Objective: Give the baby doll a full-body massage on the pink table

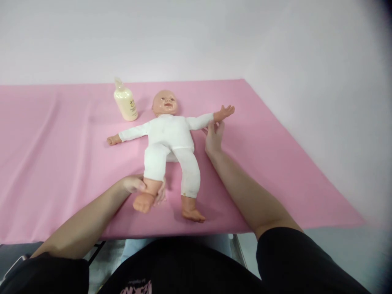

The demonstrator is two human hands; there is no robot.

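Observation:
A baby doll (171,132) with a bald head and a white cloth body lies on its back, arms spread, feet toward me. My left hand (134,183) is closed round the ankle of the doll's leg on the left, which looks slightly raised; its fingertips show on the far side of the ankle. At the doll's arm on the right, my right hand (214,136) grips near the wrist, where the white sleeve ends. The arm partly hides those fingers. The doll's other leg rests on the cloth.
A pale yellow pump bottle (125,102) stands left of the doll's head. Pink cloth (61,163) with some creases covers the table, whose near edge is just in front of my body. A white wall (183,41) rises behind.

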